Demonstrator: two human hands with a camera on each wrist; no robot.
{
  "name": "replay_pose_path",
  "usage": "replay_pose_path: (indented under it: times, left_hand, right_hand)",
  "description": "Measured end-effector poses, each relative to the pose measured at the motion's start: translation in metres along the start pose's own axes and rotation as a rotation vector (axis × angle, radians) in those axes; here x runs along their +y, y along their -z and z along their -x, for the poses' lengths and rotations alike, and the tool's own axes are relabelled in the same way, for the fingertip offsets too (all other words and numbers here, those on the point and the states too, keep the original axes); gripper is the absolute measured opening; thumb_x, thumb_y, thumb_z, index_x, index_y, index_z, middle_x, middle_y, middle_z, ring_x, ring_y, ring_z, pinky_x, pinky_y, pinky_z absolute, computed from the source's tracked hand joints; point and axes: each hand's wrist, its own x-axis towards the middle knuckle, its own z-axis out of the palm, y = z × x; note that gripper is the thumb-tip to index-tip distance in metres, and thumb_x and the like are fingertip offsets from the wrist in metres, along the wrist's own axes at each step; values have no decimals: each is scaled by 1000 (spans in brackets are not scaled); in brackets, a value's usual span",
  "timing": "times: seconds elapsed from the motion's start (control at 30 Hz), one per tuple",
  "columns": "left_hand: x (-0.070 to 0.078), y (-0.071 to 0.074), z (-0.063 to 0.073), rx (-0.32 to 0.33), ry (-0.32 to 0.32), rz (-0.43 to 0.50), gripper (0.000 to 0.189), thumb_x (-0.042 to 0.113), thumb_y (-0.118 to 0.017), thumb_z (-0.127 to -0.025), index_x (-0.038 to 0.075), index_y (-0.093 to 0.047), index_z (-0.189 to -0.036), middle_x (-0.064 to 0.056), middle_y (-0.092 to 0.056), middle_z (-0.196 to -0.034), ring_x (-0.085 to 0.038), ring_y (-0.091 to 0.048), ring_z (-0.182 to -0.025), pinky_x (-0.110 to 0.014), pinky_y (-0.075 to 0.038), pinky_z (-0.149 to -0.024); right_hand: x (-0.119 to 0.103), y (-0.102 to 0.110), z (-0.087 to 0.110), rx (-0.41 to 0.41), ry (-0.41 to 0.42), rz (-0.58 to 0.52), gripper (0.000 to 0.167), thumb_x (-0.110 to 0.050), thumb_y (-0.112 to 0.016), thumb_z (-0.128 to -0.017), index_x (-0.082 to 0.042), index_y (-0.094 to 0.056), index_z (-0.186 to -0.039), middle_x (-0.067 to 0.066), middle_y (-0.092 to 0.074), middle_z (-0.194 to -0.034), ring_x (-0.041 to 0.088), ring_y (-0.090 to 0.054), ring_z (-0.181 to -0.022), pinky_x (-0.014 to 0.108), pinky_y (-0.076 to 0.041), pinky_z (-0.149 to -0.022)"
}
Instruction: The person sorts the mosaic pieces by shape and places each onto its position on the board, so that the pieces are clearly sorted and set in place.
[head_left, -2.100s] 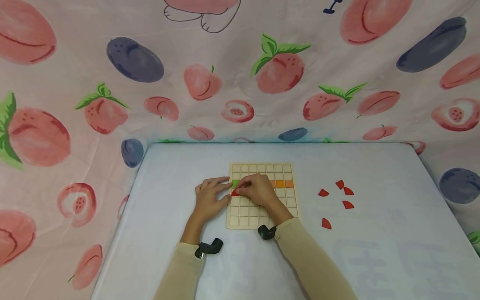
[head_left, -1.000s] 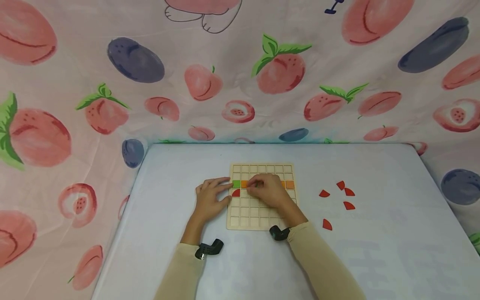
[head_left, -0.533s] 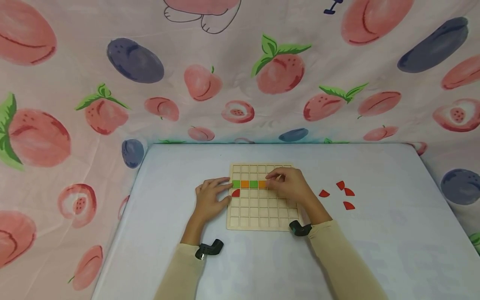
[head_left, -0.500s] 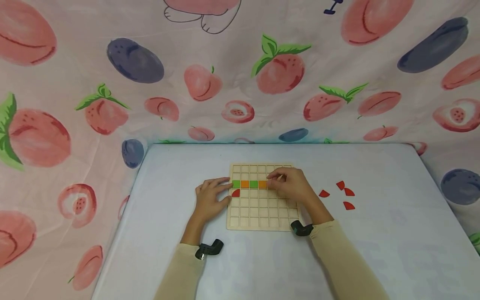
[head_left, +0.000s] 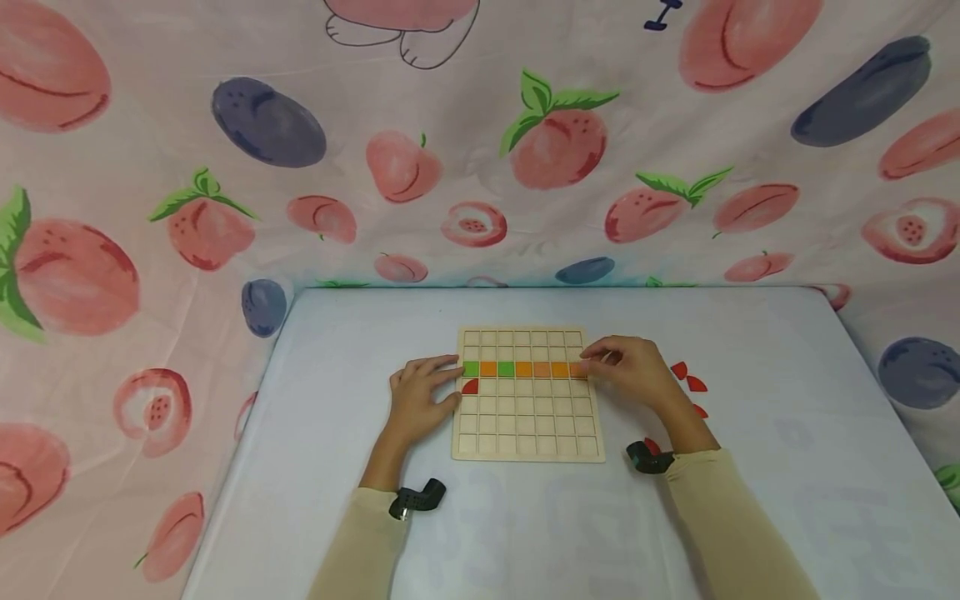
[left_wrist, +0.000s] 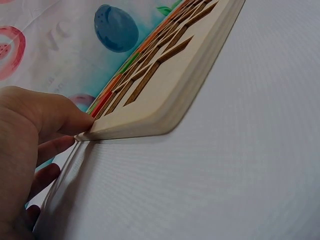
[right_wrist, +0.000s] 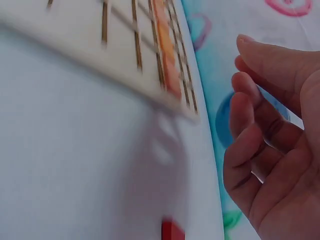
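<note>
A pale wooden grid board (head_left: 528, 451) lies on the white table. One row holds green, orange and light-orange square tiles (head_left: 523, 369), and below its left end sits a red quarter-circle piece (head_left: 470, 387). My left hand (head_left: 420, 393) has its fingers spread, with thumb and fingertips at the board's left edge. In the left wrist view, its thumb (left_wrist: 75, 117) touches the board's side. My right hand (head_left: 633, 367) hovers at the board's right edge, fingers loosely bent. In the right wrist view, nothing is between its thumb and fingers (right_wrist: 245, 112).
Several loose red quarter-circle pieces lie right of the board, among them one (head_left: 697, 383) beyond the right wrist and one (head_left: 652, 446) partly behind the black wrist camera (head_left: 647, 458). A fruit-patterned cloth (head_left: 480, 150) hangs behind the table.
My right hand has left the red piece in the cell below the green tile and moved right along the tile row, uncovering it. My left hand has stayed at the board's left edge.
</note>
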Motion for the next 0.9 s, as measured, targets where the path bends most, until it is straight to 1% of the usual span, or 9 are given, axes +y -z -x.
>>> replay_pose_path:
  times: [0.1,0.17,0.27,0.33,0.43,0.57,0.7,0.9]
  left_hand:
    - [-1,0,0,4,-3,3,40,23,-70,-88,22,-73,-128,5,-60,-146,-23,-48,-131,-55,-24,-107]
    - [-1,-1,0,7,-6,4,40,23,-71,-88,22,-73,-128,5,-61,-145,-23,-48,-131,-55,-24,-107]
    - [-1,-1,0,8,-8,9,40,23,-71,-88,22,-73,-128,5,-61,-145,-23,-48,-131,-55,-24,-107]
    - [-2,-1,0,6,-6,12,40,23,-71,-88,22,-73,-128,6,-60,-146,-23,-48,-131,-55,-24,-107]
    - [-2,-1,0,4,-6,16,40,23,-71,-88,22,-73,-128,6,-60,-146,-23,-48,-131,-55,-24,-107]
    - [-2,-1,0,10,-12,18,40,23,-71,-88,22,-73,-128,6,-61,-145,-23,-48,-130,-55,-24,-107]
    - [-1,-1,0,8,-13,15,40,23,-71,-88,22,-73,-128,5,-61,-146,-23,-48,-130,-55,-24,-107]
    - [-1,0,0,0,-10,10,40,23,-70,-89,22,-73,-129,5,-60,-147,-24,-48,-132,-56,-24,-108]
  right_hand:
    - [11,8,4,5,32,50,17,-27,-79,-89,-15,-79,-101,2,-71,-89,19,-61,-82,29,-50,-68]
    - [18,13,6,3,37,85,17,-26,-78,-89,-14,-79,-101,2,-71,-88,17,-61,-79,28,-50,-67]
    - [28,21,10,-18,19,114,18,-25,-77,-90,-12,-78,-102,3,-71,-86,15,-61,-72,28,-51,-62]
    - [34,26,13,-41,-17,124,20,-26,-77,-90,-11,-78,-103,2,-70,-84,15,-62,-70,28,-52,-60]
    - [43,34,17,-70,-61,144,21,-28,-77,-90,-12,-77,-104,2,-70,-84,17,-62,-72,29,-51,-62]
    - [54,41,23,-84,-95,201,23,-32,-78,-89,-14,-78,-105,2,-70,-88,20,-58,-83,31,-49,-65]
    - [62,47,27,-82,-99,228,23,-33,-79,-88,-16,-78,-104,2,-69,-91,21,-56,-87,31,-47,-68]
    - [69,51,31,-91,-93,217,22,-29,-79,-89,-14,-77,-105,2,-69,-91,21,-57,-86,32,-48,-68]
